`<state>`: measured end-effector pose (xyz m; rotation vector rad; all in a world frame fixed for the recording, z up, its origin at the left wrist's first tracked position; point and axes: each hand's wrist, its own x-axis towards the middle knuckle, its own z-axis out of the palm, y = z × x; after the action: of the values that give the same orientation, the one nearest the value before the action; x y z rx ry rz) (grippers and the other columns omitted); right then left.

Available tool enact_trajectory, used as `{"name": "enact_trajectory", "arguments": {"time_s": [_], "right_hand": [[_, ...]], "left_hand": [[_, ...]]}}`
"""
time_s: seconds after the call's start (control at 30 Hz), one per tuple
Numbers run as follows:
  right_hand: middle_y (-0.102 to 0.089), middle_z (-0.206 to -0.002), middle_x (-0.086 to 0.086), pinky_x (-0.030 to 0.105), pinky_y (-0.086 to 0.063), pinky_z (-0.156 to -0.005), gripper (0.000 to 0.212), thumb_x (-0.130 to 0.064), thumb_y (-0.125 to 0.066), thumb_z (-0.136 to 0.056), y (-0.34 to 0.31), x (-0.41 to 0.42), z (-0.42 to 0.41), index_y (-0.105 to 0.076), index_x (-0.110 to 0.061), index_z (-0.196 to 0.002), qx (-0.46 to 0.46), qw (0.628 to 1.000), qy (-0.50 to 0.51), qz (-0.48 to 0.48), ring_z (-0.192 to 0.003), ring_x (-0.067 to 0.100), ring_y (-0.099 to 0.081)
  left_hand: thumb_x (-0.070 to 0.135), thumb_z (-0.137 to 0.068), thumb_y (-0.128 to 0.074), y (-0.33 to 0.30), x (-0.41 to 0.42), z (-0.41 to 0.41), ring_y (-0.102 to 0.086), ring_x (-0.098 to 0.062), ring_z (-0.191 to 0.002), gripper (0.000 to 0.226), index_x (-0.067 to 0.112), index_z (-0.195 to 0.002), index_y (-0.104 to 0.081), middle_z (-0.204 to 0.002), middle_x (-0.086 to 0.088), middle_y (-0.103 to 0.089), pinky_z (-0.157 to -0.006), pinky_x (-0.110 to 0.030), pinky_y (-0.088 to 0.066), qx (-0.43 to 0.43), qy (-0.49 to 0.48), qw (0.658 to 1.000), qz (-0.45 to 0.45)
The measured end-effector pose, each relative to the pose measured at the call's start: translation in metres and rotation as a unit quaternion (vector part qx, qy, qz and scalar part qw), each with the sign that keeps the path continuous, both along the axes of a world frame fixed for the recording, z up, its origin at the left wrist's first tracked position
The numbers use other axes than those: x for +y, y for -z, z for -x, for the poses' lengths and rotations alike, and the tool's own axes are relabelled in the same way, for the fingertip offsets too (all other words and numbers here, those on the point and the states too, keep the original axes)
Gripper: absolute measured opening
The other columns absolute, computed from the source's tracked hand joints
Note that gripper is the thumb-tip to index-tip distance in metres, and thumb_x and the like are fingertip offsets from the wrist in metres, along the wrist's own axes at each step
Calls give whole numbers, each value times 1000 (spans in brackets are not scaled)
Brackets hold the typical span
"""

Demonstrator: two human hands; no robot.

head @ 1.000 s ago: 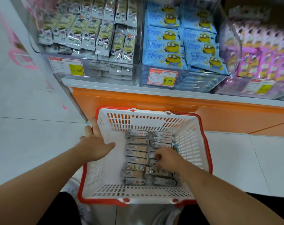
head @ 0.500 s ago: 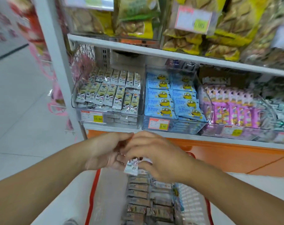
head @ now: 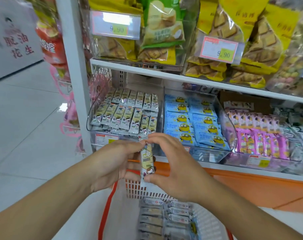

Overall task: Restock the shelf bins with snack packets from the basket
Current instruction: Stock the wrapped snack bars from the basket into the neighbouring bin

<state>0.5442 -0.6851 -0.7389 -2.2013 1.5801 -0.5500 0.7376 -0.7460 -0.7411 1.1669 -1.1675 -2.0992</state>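
Yellow biscuit bags (head: 234,32) and a green-topped bag (head: 162,23) fill the upper shelf behind two 9.90 price tags (head: 115,25). A white upright post (head: 72,70) stands left of them, with pink wire racks (head: 69,118) beside it, above a pale tiled floor (head: 25,127). An orange base panel (head: 251,187) runs below.

Both my arms reach forward and meet in the middle. My left hand (head: 112,161) and my right hand (head: 171,163) face each other, fingers (head: 157,138) curled, pinching a snack packet (head: 147,161) upright between them.
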Motion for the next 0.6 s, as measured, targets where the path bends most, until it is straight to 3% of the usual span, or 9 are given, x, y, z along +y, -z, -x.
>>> {"name": "enact_trajectory", "arguments": {"time_s": [0.17,0.27,0.33,0.37,0.4,0.43,0.5,0.6], "right_hand": [[-29,-150,-31,18,-26,-114,84,-50,-84,-81,-4,-18,-6,-35,-41,-148,34,999,-18,25,-143,-10,-22],[-35,-144,-26,22,-32,-107,84,-50,-84,-82,-11,-34,-11,-33,-46,-148,34,999,16,8,-137,-4,-30],[-39,-138,-23,25,-35,-101,81,-51,-84,-81,-17,-52,-12,-35,-46,-145,24,998,54,9,-130,0,-36],[-41,-135,-21,28,-38,-100,79,-52,-84,-82,-19,-63,-12,-36,-44,-144,28,997,69,14,-128,4,-38],[-43,-135,-17,32,-40,-101,78,-53,-83,-82,-21,-75,-10,-37,-41,-144,38,996,80,24,-128,8,-39],[-46,-137,-13,36,-40,-105,78,-54,-82,-83,-22,-89,-8,-38,-38,-145,56,994,88,33,-132,12,-39],[-45,-148,-5,40,-35,-115,82,-57,-79,-85,-23,-114,-4,-38,-30,-150,102,989,96,36,-141,18,-33],[-35,-161,-2,43,-21,-122,86,-60,-74,-88,-17,-142,0,-33,-27,-157,158,983,90,4,-149,21,-23]], "left_hand": [[31,-102,-60,0,-11,-4,-64,-51,-115,35,4,-120,-71,-121,-29,-69,-101,-70,-47,-7,-6,1000,0],[29,-102,-60,-3,-20,-6,-73,-39,-99,33,4,-120,-71,-116,-23,-73,-84,-50,-61,3,-31,1000,2],[25,-101,-63,-3,-27,-6,-75,-27,-95,22,10,-114,-73,-106,-13,-78,-82,-45,-61,-43,-86,994,59],[25,-100,-63,-1,-32,-9,-74,-23,-96,16,17,-110,-73,-103,-5,-78,-86,-45,-60,-120,-101,978,139],[29,-101,-61,2,-36,-15,-72,-18,-97,15,24,-109,-72,-105,3,-76,-89,-40,-57,-219,-93,941,242],[33,-101,-57,4,-38,-20,-67,-14,-101,17,28,-113,-69,-111,7,-73,-90,-33,-54,-310,-76,882,346],[37,-102,-52,10,-44,-29,-58,-14,-113,30,26,-127,-64,-124,7,-65,-94,-28,-46,-421,-40,769,479],[49,-97,-40,21,-50,-36,-56,-20,-117,51,22,-133,-62,-126,2,-64,-103,-36,-46,-497,15,712,495]]}}
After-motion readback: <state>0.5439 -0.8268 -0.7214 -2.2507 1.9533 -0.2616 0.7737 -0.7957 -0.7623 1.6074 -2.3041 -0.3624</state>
